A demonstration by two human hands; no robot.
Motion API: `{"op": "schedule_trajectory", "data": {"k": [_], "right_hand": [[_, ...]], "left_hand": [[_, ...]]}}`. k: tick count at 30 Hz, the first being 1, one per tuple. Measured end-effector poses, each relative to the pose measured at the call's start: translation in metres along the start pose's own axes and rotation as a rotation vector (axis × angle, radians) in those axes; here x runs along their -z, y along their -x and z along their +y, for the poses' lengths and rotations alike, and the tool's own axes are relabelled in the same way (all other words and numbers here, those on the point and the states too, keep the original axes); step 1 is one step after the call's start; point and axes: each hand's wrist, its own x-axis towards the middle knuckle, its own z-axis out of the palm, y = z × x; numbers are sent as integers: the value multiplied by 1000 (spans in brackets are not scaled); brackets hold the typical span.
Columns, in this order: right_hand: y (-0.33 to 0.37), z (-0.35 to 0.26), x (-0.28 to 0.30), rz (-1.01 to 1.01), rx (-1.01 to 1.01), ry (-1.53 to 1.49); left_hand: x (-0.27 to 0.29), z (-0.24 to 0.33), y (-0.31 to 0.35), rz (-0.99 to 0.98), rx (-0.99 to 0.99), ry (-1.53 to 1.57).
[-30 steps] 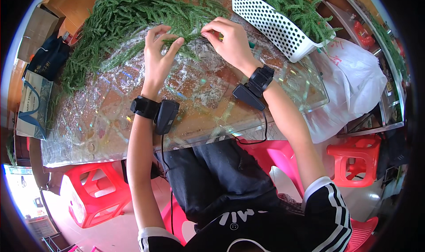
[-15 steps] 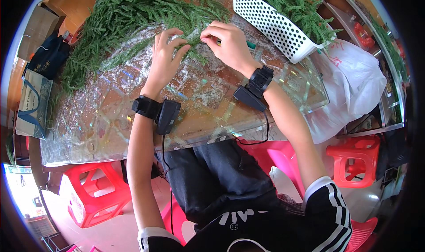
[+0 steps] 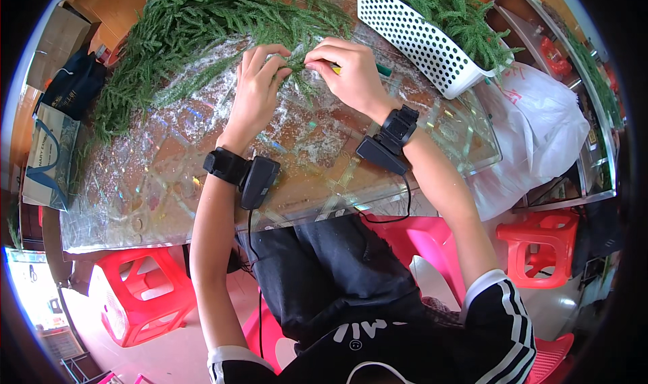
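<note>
My left hand (image 3: 260,80) is above the table, its fingertips closed on a small green artificial pine sprig (image 3: 302,81). Facing it, my right hand (image 3: 349,72) has thumb and forefinger pinched beside the sprig's upper end. Under the curled fingers of that hand shows a small yellow object (image 3: 336,69); most of it is hidden. A dark green piece (image 3: 383,69) sticks out behind the right hand, and I cannot tell whether it belongs to the yellow one. Beyond both hands lies a large heap of pine branches (image 3: 196,26).
White flakes litter the glass-covered table (image 3: 162,202). At the far right a white perforated basket (image 3: 412,36) holds more greenery, with a white plastic bag (image 3: 540,114) beside it. Paper bags (image 3: 50,158) are on the left. Red stools (image 3: 145,293) stand below the table edge.
My left fingers have curled in around the sprig and moved slightly right. The right hand has shifted a little, with more of the yellow object showing.
</note>
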Motion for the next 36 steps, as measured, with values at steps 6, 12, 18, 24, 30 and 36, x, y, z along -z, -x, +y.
{"op": "schedule_trajectory", "data": {"k": [6,12,18,24,30,36], "right_hand": [[-1,-6,1,34,-29,-27],[1,-8,-1,58,-36,-21],[1,-9,-2,75,-22,-17],[1,-8,-3,54,-12,0],[2,-9,-3,34,13,-4],[0,1,-4,24,77,-9]], "left_hand": [[-1,4,-1,20,-16,52],[-3,5,-1,23,-10,71],[-4,6,0,19,3,116],[-5,5,1,9,-4,120],[-2,10,1,-15,-18,131],[-6,6,2,-34,-38,116]]}}
